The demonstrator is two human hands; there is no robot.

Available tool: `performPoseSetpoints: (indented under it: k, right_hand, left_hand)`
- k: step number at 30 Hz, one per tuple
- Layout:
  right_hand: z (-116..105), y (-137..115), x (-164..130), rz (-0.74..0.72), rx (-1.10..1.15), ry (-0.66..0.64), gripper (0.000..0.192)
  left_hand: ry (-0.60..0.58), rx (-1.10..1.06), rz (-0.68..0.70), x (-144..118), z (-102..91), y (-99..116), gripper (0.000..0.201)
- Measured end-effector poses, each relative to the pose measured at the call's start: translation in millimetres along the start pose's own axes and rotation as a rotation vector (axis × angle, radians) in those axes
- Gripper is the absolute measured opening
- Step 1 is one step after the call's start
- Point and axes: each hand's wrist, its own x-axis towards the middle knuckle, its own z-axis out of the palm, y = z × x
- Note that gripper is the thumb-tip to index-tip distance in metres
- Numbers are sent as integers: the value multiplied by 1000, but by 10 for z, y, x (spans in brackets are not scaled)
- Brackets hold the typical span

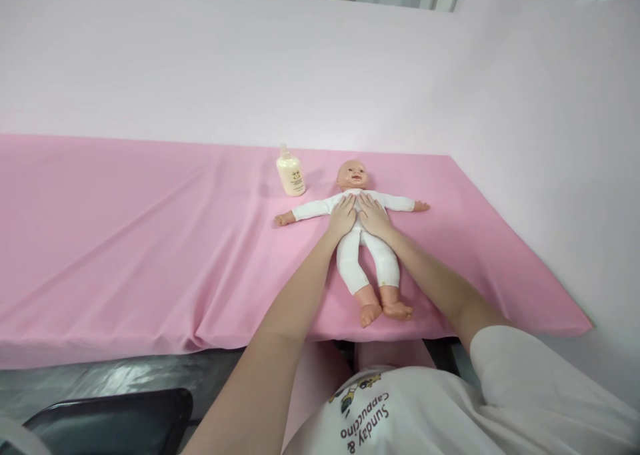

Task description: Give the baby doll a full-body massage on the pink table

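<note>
We have both hands flat on the doll [367, 258], which lies on its back on the pink cloth [125, 241] with its head away from us and its feet toward us. Our left hand [343, 216] rests on the chest just left of the midline, and our right hand [374, 216] lies just right of it; the two hands nearly touch at the fingertips. The fingers [347, 203] are stretched out and loose, palms down, neither clenched nor gripping anything. They point up the body toward the doll's head, which sits just past the fingertips.

The doll's long axis runs straight away from us, in line with our forearms, so the trunk and legs stretch back from under our palms toward our wrists. Its arms spread crosswise, one out to the left of our left fingers and one out to the right of our right fingers. Both hands are equally near the chest; neither leads.

A bottle [291, 173] stands upright beyond and to the left of our left fingers, near the doll's head but apart from it, closer to the left hand than the right.
</note>
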Motion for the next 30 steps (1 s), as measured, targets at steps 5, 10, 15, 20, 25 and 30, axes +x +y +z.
performPoseSetpoints:
  k: [5, 10, 15, 20, 25, 30]
  right_hand:
    - [9, 49, 89, 86, 40, 58, 63]
    - [14, 83, 145, 194, 116, 125, 66]
    - [21, 56, 122, 299, 100, 145, 71]
    - [79, 41, 85, 283, 62, 186, 71]
    - [161, 53, -27, 208, -30, 165, 73]
    - [168, 64, -132, 64, -112, 132, 72]
  left_hand:
    - [-46, -8, -106, -31, -128, 153, 59]
    - [-34, -16, -157, -81, -205, 266, 58]
    - [-10, -25, -301, -126, -203, 209, 63]
    - [73, -82, -332, -149, -127, 53, 64]
    - [116, -47, -319, -159, -83, 11, 65]
    - [108, -51, -281, -190, -101, 2, 61]
